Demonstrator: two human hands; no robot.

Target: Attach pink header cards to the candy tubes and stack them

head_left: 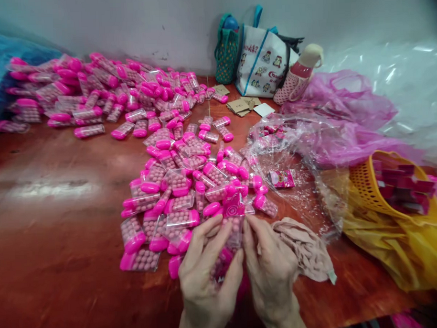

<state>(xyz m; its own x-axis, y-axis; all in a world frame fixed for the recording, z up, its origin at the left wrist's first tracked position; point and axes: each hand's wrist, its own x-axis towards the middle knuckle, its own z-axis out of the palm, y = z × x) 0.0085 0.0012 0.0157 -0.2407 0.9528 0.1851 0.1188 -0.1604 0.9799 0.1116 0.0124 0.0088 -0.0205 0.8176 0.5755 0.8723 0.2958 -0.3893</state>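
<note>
Grip: L hand (206, 272) & R hand (272, 265) each pinching ball-filled pack (234, 228) betw. them, approx. equidist., long axis pointing fwd.; pink-capped pile (180, 218) just beyond grip.

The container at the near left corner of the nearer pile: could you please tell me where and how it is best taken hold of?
Probably by its pink cap, coming from the left: the container appears to lie flat, with the cap pointing left, away from the pile, while another container crowds its far side.
</note>
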